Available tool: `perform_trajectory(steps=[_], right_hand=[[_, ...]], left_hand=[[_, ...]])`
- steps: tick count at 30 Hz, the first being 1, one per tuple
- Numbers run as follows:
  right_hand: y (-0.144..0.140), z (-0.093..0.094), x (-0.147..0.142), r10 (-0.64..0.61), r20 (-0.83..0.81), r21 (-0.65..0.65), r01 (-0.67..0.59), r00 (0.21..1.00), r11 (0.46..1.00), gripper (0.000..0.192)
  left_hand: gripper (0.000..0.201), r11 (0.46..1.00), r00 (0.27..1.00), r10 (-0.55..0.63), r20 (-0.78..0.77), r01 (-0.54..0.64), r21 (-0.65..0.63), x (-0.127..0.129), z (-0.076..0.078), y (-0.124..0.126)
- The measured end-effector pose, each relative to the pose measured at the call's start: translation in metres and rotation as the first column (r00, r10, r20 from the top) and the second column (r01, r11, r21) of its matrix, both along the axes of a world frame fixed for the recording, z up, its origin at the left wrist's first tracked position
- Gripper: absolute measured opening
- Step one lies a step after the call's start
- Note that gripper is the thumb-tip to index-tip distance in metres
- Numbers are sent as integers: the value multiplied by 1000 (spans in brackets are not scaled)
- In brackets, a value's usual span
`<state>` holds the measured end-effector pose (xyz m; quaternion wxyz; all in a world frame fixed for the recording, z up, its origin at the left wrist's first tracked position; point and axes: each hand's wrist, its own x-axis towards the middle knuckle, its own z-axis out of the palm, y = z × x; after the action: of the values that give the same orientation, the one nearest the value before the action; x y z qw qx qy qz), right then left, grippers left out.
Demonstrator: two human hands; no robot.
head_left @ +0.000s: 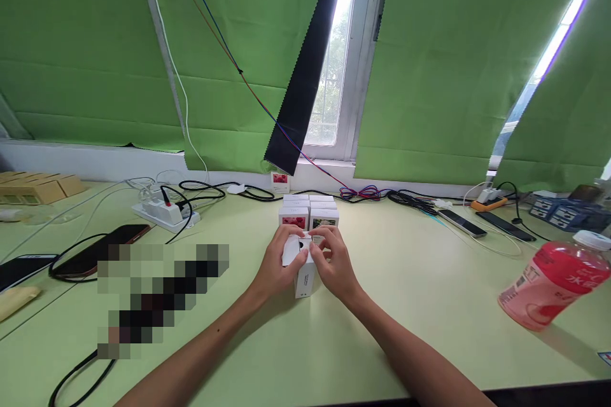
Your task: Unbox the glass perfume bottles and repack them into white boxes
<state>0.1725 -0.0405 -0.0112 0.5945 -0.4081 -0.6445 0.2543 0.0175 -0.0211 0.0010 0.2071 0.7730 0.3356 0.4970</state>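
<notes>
Left hand [282, 261] and right hand [334, 262] clamped on a white box [304, 284].
Fingers grip its upper end from both sides, midway between the near and far edges of the table [420, 305]; just beyond sit printed boxes [309, 211], then a power strip [167, 216] leftward by the far edge, and a pink bottle [548, 286] well to the right.

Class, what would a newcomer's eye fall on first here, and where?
Probably the green blinds across the upper half, with a bright window between them. Below, at the centre, the left hand and right hand hold a small white box in front of other boxes. A pink bottle catches the eye at the right.
</notes>
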Motion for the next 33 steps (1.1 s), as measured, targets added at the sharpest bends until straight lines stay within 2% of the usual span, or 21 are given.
perform_trajectory(steps=[6,11,16,21,27,33], right_hand=[[2,-1,1,4,17,-3,-4,1000,1000,20],[4,-1,1,28,4,36,-28,1000,999,18],[5,0,0,120,-42,24,-119,992,993,18],[6,-3,2,211,-110,-21,-215,971,976,15],[13,-9,2,270,-179,-121,-293,946,948,21],[12,-2,1,373,-262,-179,-425,890,888,23]], left_hand=[[20,1000,1000,-24,-11,24,-2,-2,-2,0],[32,998,998,-53,38,54,-40,-2,-4,0],[47,993,989,-91,114,99,-67,-1,-5,1],[53,995,982,-97,159,100,-11,0,-6,0],[67,994,986,-105,127,107,-10,1,-7,-1],[70,991,988,-121,94,125,-43,2,-8,-4]])
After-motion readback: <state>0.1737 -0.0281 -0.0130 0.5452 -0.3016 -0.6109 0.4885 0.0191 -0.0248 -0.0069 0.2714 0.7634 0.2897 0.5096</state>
